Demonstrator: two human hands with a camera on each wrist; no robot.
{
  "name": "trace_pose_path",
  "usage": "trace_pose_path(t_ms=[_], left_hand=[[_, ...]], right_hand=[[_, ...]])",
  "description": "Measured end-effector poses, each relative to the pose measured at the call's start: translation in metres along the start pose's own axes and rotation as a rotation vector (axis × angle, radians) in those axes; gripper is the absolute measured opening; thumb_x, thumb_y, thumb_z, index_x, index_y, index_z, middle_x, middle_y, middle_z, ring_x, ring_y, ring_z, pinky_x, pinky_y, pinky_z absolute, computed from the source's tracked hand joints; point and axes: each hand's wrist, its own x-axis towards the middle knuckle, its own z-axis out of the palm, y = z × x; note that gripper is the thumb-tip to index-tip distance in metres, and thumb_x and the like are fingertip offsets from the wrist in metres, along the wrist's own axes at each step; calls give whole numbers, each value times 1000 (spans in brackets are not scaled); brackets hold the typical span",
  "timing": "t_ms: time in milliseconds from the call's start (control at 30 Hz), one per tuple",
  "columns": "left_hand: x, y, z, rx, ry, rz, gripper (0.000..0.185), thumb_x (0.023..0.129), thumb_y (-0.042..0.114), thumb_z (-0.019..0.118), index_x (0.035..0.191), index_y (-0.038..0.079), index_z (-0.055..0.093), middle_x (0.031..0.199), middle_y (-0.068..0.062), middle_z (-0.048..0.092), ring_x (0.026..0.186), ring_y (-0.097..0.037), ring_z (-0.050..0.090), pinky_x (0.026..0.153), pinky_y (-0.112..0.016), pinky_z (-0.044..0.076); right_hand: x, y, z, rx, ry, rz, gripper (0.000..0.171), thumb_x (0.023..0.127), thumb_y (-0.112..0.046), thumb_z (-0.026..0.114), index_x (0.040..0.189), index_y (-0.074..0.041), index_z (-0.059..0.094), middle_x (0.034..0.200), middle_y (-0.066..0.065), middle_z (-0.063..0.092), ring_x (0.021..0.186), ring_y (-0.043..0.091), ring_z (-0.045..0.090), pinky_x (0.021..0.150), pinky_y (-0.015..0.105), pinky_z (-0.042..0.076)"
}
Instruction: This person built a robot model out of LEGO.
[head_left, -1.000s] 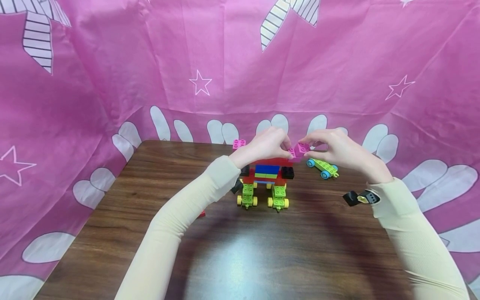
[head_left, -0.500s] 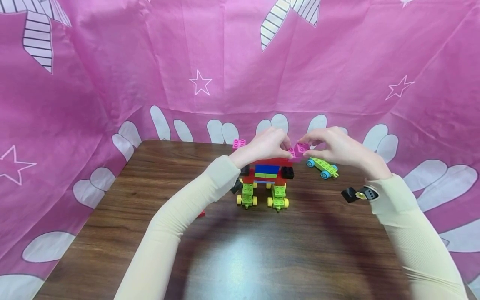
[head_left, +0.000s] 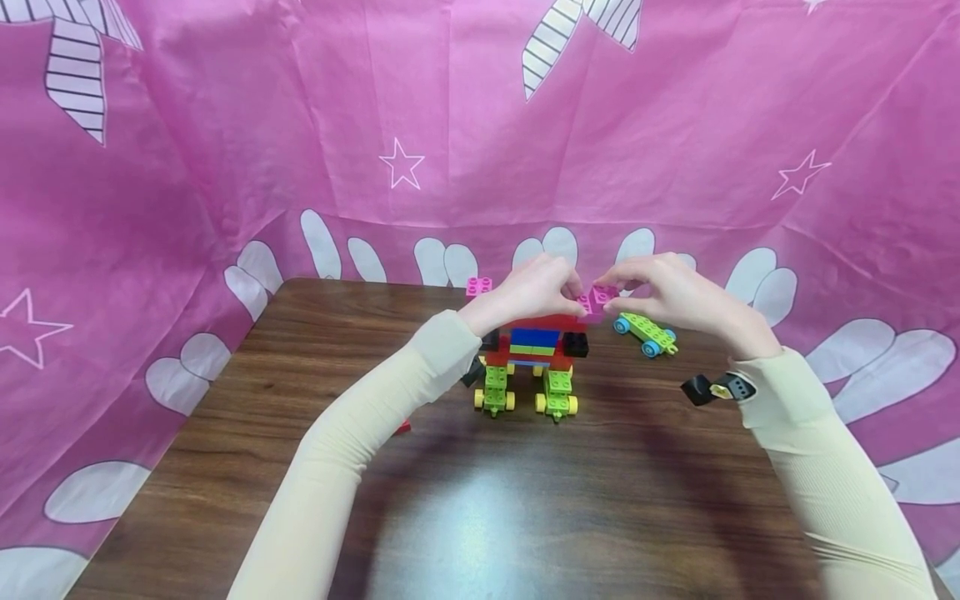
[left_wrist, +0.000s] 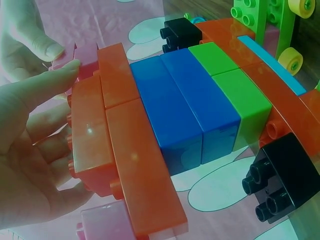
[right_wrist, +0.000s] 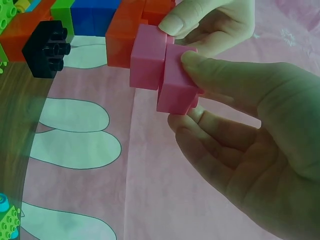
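Observation:
A figure of building blocks (head_left: 534, 338) stands on the table, with red, blue, green and black bricks over green wheeled legs. My left hand (head_left: 536, 287) curls over its red top brick (left_wrist: 90, 135), thumb by the lower pink brick (right_wrist: 148, 57) at the figure's right shoulder. Between thumb and fingers my right hand (head_left: 667, 292) pinches another pink brick (right_wrist: 177, 85). That brick sits slightly askew against the lower one, a thin gap showing between them. On the other shoulder is a further pink brick (head_left: 478, 287). My left forearm hides part of the figure.
A green wheeled base (head_left: 647, 335) with blue wheels lies behind and right of the figure. Part of a red piece (head_left: 403, 427) shows beside my left sleeve. The wooden table (head_left: 570, 508) meets a pink patterned cloth (head_left: 480, 125) at its back.
The pink brick in my right hand has shifted slightly left against the lower pink brick. My right wrist has moved a little left; my left hand keeps its place on the figure.

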Motion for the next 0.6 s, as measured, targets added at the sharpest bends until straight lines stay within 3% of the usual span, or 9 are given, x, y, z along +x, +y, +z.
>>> trace_pose_path(t_ms=[600], left_hand=[[0,0,-1,15,-1,11,31,89,34,75,111,13,76,107,-2,77,100,-12,72,89,-22,57]], right_hand=[[-3,0,4,18,36,36,29,81,-18,81,110,-14,75,93,-6,74,81,10,68,71,23,57]])
